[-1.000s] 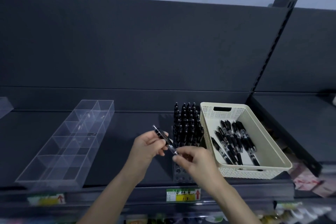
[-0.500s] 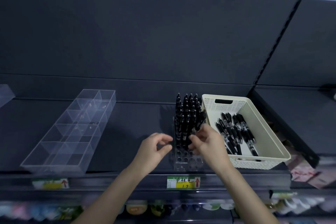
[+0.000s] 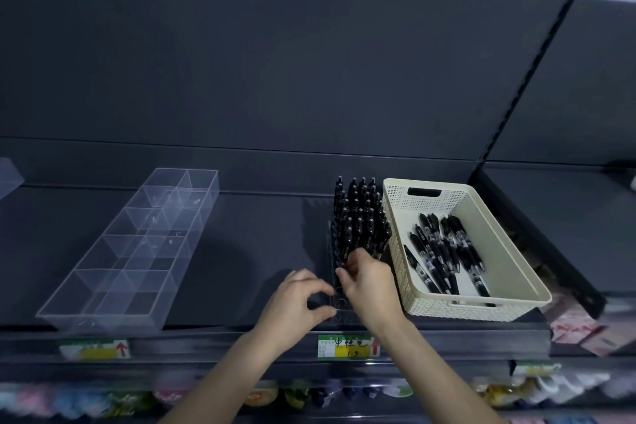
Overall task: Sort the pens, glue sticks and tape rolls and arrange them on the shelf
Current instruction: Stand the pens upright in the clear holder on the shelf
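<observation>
Dark shop shelf (image 3: 241, 268) — pen rack (image 3: 358, 217) mostly filled, loose pens (image 3: 444, 251) left in basket (image 3: 507, 244); right hand (image 3: 371, 286) pinches a pen (image 3: 345, 256) at the rack — left hand (image 3: 292, 303) curled, grip unclear.

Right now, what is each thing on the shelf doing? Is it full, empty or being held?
pen holder: upright, back rows filled, front holes open.
standing pens: upright in the holder.
held pen: pinched at the front of the standing rows.
right hand: pinches the held pen.
left hand: curled beside the holder, grip unclear.
basket: holds loose pens.
loose pens: lying flat.
divider tray: no pens inside.
</observation>
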Demonstrator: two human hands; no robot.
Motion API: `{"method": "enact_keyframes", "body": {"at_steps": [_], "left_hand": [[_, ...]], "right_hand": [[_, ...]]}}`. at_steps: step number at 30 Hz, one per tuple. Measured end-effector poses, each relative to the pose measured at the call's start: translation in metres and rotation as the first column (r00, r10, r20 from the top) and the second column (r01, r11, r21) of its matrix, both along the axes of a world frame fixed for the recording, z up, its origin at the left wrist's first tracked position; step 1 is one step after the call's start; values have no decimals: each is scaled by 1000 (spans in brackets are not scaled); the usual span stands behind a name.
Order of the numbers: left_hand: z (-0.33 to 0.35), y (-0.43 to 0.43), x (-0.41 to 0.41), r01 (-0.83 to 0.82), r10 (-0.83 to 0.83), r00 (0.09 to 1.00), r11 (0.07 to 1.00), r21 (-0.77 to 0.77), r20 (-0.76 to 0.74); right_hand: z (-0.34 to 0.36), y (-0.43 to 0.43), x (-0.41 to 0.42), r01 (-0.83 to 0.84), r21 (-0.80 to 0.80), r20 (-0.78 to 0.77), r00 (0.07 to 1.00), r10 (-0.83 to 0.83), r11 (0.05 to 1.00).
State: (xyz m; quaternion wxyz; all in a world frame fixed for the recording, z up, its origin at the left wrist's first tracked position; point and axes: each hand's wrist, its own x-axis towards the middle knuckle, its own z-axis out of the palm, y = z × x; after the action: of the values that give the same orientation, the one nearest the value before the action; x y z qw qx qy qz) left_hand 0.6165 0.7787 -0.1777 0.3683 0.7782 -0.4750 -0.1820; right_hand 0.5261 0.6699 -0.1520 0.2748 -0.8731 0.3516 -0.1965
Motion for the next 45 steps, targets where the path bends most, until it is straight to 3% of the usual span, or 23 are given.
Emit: {"method": "enact_keyframes", "body": {"at_steps": [8,12,14,18,22,25,27,30,34,38,45], "left_hand": [[1,-1,4,26,-25,998,999,23,-57],[7,-2,0,62,-63,998,997,37,17],[15,-5,-7,82,-80,996,996,-27,47],[48,-24,-34,121,-132,990,978,-167,-57],[76,-56,-70,180,-190,981,968,-175,-44],[81,-100,-91,196,-193,976,980,-23,106],[78,-138,-102,118,-166,956,972,203,240],[68,-188,-105,-25,-147,942,864,502,300],[54,-220,-102,-73,-147,961,686,724,235],[50,-230,-106,-75,95,995,727,682,8],[35,-241,-105,-183,206,978,794,580,26]], "right_hand": [[-1,1,-4,14,41,36,999,-16,999],[11,3,-21,36,82,94,995,-43,996],[21,-1,-37,82,61,128,988,-89,995],[42,-32,-77,204,29,188,960,-206,979],[47,-90,-112,299,22,45,953,-300,954],[40,-131,-127,270,28,-158,952,-263,962],[36,-151,-132,216,68,-245,950,-194,974],[29,-175,-131,116,151,-326,944,-62,982],[24,-196,-111,24,216,-382,922,63,976],[23,-206,-87,13,229,-412,907,85,973],[7,-211,-53,42,157,-504,863,44,987]]}}
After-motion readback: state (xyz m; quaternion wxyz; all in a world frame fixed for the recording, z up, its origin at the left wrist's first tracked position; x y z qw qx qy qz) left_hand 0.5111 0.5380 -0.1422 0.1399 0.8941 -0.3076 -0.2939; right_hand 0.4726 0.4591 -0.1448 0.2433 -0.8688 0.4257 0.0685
